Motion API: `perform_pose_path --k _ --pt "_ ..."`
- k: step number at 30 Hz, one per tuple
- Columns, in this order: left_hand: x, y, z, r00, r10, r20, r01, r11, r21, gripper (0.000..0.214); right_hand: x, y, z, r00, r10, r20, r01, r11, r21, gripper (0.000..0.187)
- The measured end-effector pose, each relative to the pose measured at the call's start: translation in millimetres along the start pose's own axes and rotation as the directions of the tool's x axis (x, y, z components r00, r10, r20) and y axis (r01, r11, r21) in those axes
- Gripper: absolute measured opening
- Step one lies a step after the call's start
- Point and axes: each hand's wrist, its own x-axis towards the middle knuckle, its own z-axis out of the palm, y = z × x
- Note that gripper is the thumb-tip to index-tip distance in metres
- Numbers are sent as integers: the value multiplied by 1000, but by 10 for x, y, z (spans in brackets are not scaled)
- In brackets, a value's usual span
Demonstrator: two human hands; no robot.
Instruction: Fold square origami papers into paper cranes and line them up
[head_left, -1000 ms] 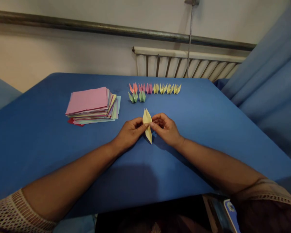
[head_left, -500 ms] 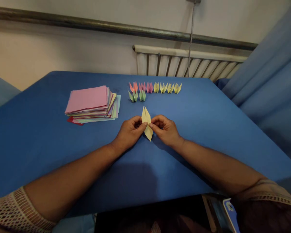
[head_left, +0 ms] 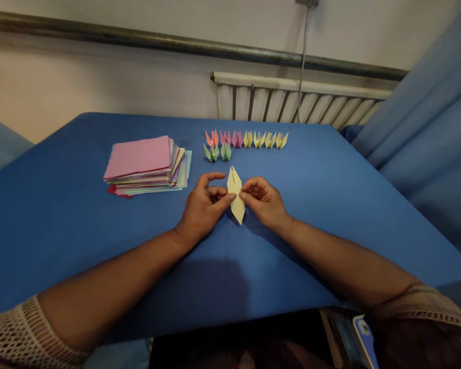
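A pale yellow folded paper, a long diamond with a slit in its far end, is held between my two hands above the blue table. My left hand pinches its left edge with the thumb on top, while the index finger is lifted off and stretched out. On the opposite edge, my right hand grips the paper between thumb and curled fingers. Beyond my hands stand several small folded paper cranes: a back row with an orange one, pink ones and yellow ones, and two green ones in front.
A thick stack of coloured paper, pink on top, lies to the left on the blue table. Behind the table are a white radiator, a wall pipe and a hanging cord. A blue curtain hangs at right.
The folded paper has moved slightly right, and the slit in its far end looks wider. My left index finger has lifted and stretched out from the paper.
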Motion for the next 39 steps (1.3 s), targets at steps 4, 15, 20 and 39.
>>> perform_pose_path --k 4,15,20,39 --pt "-5 -28 -42 988 147 55 -154 971 181 18 36 5 -52 1000 20 20 -19 1000 -15 13" --pt "76 -90 -62 994 82 68 -88 992 86 23 75 68 -157 990 20 142 -20 1000 -1 27" --pt "63 -72 -15 999 41 -8 -40 998 51 21 54 41 -94 999 12 47 -10 999 -49 27" --pt "25 35 14 982 -162 100 174 976 -130 30 1 -87 -72 982 145 118 -145 989 -6 34"
